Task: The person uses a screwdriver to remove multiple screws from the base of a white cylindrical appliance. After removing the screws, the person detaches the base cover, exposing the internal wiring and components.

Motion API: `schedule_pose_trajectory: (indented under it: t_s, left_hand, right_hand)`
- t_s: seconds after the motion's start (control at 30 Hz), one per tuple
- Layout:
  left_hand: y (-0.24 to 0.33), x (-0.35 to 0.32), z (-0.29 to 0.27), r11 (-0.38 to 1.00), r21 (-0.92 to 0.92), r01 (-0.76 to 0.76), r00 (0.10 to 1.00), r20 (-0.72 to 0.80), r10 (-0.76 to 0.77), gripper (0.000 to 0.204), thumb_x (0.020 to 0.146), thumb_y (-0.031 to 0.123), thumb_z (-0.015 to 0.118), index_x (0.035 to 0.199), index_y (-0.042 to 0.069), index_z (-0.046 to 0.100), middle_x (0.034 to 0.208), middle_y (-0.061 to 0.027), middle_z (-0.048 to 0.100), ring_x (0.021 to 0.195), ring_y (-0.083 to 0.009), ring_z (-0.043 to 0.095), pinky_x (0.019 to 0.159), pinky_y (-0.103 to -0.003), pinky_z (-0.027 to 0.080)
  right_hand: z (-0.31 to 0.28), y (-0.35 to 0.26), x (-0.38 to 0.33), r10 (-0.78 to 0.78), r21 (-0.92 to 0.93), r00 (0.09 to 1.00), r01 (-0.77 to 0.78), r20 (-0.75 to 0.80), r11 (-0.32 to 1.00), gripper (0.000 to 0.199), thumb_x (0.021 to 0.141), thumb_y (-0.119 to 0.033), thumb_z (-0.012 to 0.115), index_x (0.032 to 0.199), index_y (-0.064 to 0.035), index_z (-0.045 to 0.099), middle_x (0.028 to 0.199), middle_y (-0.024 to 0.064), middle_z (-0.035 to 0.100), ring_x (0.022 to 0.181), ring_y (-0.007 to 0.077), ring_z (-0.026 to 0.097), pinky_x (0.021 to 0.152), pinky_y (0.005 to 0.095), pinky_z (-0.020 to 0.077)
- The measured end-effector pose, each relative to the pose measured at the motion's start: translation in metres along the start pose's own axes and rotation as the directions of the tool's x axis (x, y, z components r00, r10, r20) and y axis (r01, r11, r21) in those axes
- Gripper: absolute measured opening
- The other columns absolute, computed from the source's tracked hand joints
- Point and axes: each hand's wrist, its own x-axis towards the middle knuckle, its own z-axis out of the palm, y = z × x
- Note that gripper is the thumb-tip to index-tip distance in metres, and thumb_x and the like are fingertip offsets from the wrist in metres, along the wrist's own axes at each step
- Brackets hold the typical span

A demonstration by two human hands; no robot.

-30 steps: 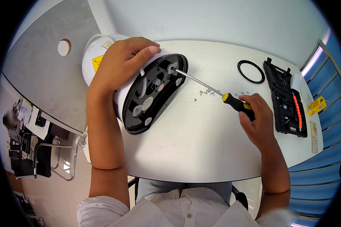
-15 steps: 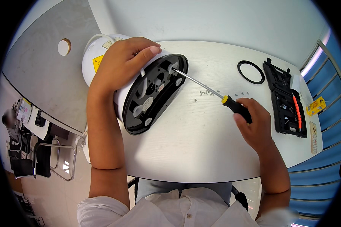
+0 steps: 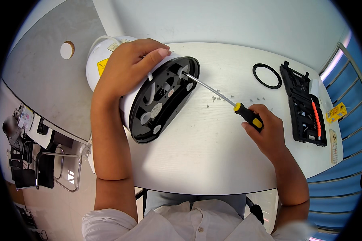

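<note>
On a pale wood-grain table (image 3: 205,160), a bulky, rounded white appliance (image 3: 132,97) is lying on its side to the person's left, its black oval underside (image 3: 165,100) facing toward the lower right. A long screwdriver with a steel shaft and a black-and-yellow handle (image 3: 245,113) is reaching in from the right, its tip meeting a pale round foot near the underside's upper end. Whether the tip is sitting in a screw, I cannot tell.

The tip could be skidding off and scratching the underside if the shaft tilts or the push weakens. The curved body could be rolling if the steadying pressure eases. Small silver screws (image 3: 214,98) are lying loose beneath the shaft, and a dipping right hand could be scattering them.

The left hand (image 3: 133,66) is draping over the appliance from above, wrist bending rightward, its forearm running almost straight up from the person's lap side. Thumb and forefinger are showing a narrow gap, unclosed; the other fingers are hiding. The right hand (image 3: 269,130) is curling its fingers around the handle's butt, thumb extending alongside, while its forearm is slanting inward from the lower right.
</note>
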Motion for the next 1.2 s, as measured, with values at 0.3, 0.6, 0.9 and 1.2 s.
schedule_pose_trajectory:
  t_s: [0.3, 0.6, 0.9, 1.2]
  left_hand:
    - [-0.001, 0.001, 0.002, 1.0, -0.007, -0.011, 1.0, -0.02, 0.011, 0.041, 0.09, 0.036, 0.056, 0.099, 0.0, 0.071, 0.094, -0.0156, 0.07, 0.089, -0.0299, 0.065, 0.08, -0.034, 0.049]
    - [-0.001, 0.0, 0.001, 1.0, 0.002, -0.031, 0.999, -0.019, 0.031, 0.04, 0.09, 0.036, 0.056, 0.099, -0.001, 0.071, 0.094, -0.016, 0.07, 0.087, -0.0303, 0.065, 0.079, -0.035, 0.049]
    - [0.007, 0.001, -0.004, 0.999, 0.006, 0.044, 0.996, 0.075, -0.044, 0.033, 0.093, 0.025, 0.053, 0.102, -0.003, 0.068, 0.1, -0.0122, 0.07, 0.097, -0.0228, 0.063, 0.088, -0.031, 0.047]
    - [0.01, 0.0, -0.008, 0.998, 0.005, 0.055, 0.997, 0.062, -0.055, 0.033, 0.092, 0.026, 0.054, 0.101, -0.002, 0.069, 0.097, -0.0132, 0.07, 0.091, -0.0245, 0.064, 0.083, -0.033, 0.048]
  right_hand:
    - [-0.003, 0.004, 0.001, -0.035, -0.018, 0.998, 0.034, -0.054, 0.999, 0.032, 0.077, -0.012, 0.076, 0.103, -0.0062, 0.058, 0.085, 0.0122, 0.067, 0.066, 0.0233, 0.066, 0.064, 0.0294, 0.054]
    - [-0.008, 0.003, 0.002, 0.064, 0.051, 0.998, -0.065, 0.02, 0.997, 0.03, 0.076, -0.009, 0.074, 0.099, -0.005, 0.056, 0.081, 0.0117, 0.065, 0.066, 0.0198, 0.065, 0.065, 0.029, 0.0532]
    - [0.007, -0.008, 0.01, 0.251, 0.609, 0.938, -0.346, 0.239, 0.713, 0.018, 0.078, -0.011, 0.072, 0.083, -0.006, 0.056, 0.074, -0.0005, 0.055, 0.067, 0.006, 0.049, 0.064, 0.0215, 0.0416]
    - [0.06, -0.091, 0.09, 0.202, 0.612, 0.979, -0.157, -0.005, 0.775, 0.023, 0.081, -0.019, 0.074, 0.09, 0.0, 0.063, 0.078, 0.0074, 0.065, 0.069, 0.0155, 0.058, 0.064, 0.0303, 0.0463]
